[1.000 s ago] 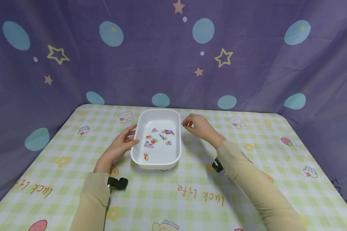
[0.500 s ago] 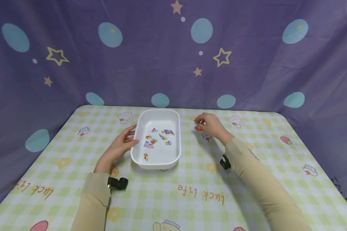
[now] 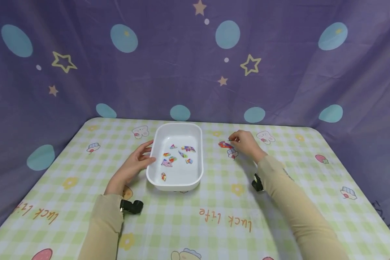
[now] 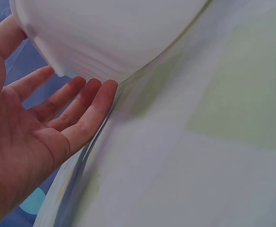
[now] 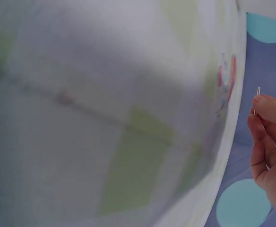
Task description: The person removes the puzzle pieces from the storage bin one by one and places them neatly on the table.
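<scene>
My left hand (image 3: 134, 163) holds the left side of a white plastic tub (image 3: 199, 169), with its thumb at the rim and its fingers along the outer wall; in the left wrist view the fingertips (image 4: 110, 87) touch that wall. Inside the tub lie several small colourful irregular flat pieces (image 3: 167, 163). To the right of the tub, my right hand (image 3: 246, 144) pinches a thin flat piece (image 5: 257, 97) between thumb and fingers. It shows edge-on in the right wrist view, so its printed face is hidden. A red and purple piece (image 3: 225, 144) lies on the table just left of those fingers.
The table wears a green checked cloth (image 3: 178, 216) with printed cartoons and lettering. A purple curtain (image 3: 182, 72) hangs behind the table's far edge. A black wrist camera (image 3: 132, 207) is on the left arm, another camera (image 3: 257, 182) on the right.
My right hand has moved right, away from the tub's right side, and the red and purple piece has come into view beside it. The left hand and tub stay put.
</scene>
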`<state>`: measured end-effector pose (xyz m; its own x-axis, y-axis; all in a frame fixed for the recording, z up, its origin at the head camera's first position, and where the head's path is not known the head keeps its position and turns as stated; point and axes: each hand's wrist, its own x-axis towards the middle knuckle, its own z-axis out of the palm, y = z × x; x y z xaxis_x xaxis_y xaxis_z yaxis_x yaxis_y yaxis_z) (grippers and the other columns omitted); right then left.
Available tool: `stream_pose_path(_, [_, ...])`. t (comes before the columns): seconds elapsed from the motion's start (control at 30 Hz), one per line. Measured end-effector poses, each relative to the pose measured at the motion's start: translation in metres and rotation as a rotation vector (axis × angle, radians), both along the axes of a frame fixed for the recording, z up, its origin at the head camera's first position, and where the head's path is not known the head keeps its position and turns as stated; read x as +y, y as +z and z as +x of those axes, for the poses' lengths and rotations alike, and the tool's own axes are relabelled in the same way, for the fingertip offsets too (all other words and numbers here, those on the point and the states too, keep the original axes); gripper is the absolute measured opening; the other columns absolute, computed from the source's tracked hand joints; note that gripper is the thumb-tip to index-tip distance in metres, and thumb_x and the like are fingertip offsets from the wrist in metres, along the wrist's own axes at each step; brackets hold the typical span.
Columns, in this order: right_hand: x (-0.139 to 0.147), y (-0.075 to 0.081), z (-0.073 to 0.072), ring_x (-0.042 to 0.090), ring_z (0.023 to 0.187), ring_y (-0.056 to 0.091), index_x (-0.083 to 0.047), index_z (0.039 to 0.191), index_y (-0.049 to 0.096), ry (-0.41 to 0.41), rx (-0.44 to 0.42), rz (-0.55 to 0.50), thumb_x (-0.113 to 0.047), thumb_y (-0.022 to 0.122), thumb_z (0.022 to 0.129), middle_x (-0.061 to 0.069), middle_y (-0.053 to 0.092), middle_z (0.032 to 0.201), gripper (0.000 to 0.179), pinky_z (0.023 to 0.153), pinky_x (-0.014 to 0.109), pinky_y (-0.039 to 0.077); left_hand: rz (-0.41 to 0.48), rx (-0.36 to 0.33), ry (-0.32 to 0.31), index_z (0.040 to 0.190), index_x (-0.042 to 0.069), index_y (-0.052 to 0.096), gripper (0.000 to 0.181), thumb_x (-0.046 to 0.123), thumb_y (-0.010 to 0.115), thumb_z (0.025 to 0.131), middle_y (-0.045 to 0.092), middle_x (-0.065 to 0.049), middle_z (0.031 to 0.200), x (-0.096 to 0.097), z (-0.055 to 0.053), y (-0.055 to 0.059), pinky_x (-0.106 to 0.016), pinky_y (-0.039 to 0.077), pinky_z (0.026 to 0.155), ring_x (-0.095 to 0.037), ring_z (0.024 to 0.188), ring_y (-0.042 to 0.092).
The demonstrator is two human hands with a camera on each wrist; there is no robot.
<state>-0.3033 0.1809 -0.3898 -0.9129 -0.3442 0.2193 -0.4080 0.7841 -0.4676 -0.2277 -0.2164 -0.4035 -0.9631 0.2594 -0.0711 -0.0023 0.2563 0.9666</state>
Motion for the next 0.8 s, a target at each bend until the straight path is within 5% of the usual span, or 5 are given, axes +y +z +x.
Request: stream_pose_path(0.8, [0.016,-0.019,-0.007,0.028,0.086,0.060,0.000,0.093,0.069,-0.053,-0.066,0.033,-0.001,0.061,0.081,0.017,0.064,0.096,0.016,0.078,0.039,0.049,0.007,0.001,-0.006,0.144,0.027,0.023,0.069,0.022,0.062,0.087,0.035,-0.014,0.138,-0.001,0.001,-0.001,-0.032,0.050,0.080,-0.023,0.108,0.048])
